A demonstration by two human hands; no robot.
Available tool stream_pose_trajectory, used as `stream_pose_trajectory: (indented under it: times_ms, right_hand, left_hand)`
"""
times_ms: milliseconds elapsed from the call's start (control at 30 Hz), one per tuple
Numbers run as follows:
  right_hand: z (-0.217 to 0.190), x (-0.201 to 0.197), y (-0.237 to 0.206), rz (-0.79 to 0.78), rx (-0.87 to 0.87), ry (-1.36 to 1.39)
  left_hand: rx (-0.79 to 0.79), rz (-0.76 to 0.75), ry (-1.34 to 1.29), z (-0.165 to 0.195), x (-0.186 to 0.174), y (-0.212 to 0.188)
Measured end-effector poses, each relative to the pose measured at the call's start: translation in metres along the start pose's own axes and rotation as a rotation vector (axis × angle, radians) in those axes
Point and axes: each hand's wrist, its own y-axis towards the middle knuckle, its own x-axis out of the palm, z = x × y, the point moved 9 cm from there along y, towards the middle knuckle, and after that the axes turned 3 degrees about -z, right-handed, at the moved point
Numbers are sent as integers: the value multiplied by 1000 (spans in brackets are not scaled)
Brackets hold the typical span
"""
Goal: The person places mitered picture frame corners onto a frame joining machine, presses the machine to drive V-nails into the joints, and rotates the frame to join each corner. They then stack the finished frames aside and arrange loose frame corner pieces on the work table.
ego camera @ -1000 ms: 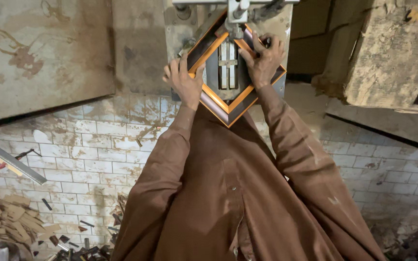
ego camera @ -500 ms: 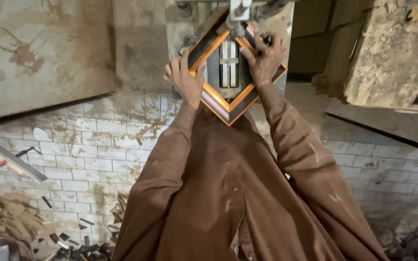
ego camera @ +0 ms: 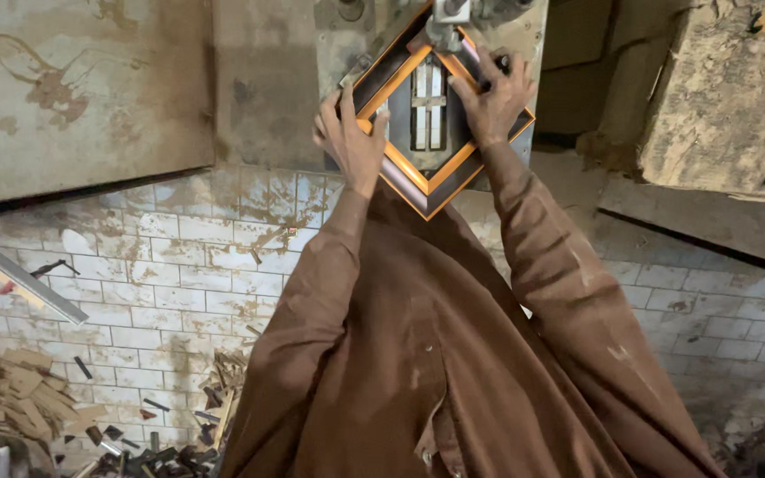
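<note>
The person looks straight down over a brown garment at a small square picture frame (ego camera: pixel 440 173), dark with an orange inner band, turned on its corner like a diamond. It lies on the worn grey metal tabletop (ego camera: pixel 263 106) of a machine, its upper corner tucked under a metal clamp head (ego camera: pixel 449 18) at the top edge of the view. Through the frame's opening two pale upright metal bars (ego camera: pixel 428 104) show.

The left hand (ego camera: pixel 351 137) lies on the frame's left side, fingers spread and pressing flat on the moulding, thumb over the orange band. The right hand (ego camera: pixel 493 97) grips the frame's upper right side, fingers curled over the edge; something small and dark sits under the fingertips, too small to tell what it is.

The tabletop is scuffed and streaked with rust-coloured stains, and its plate ends in a dark edge above the floor. To the right stands a rough, chipped block or bench (ego camera: pixel 728 97), pale and dusty.

Below, the floor (ego camera: pixel 161 274) is laid with white brick-shaped tiles, grimy and smeared with brownish dirt. A heap of wood offcuts (ego camera: pixel 11 389) lies at the lower left, with darker scraps and chips (ego camera: pixel 179 443) scattered beside it. A long grey metal strip (ego camera: pixel 11 274) slants across the left edge.
</note>
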Motion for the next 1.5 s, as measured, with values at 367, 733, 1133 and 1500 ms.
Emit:
stream_pose_trajectory:
  times_ms: [367, 733, 1133, 1500]
  right_hand:
    - [-13, -11, -52, 58, -45, 86]
    - [-130, 30, -94, -322, -344, -58]
    - [-68, -10, -76, -192, -52, 306]
    - [43, -61, -172, 143, 412, 194]
  left_hand:
    - [-910, -501, -1316, -63, 38, -204]
    - [-261, -704, -765, -72, 17, -237]
    - [-227, -629, -1151, -109, -114, -99]
    - [292, -371, 105, -27, -55, -59]
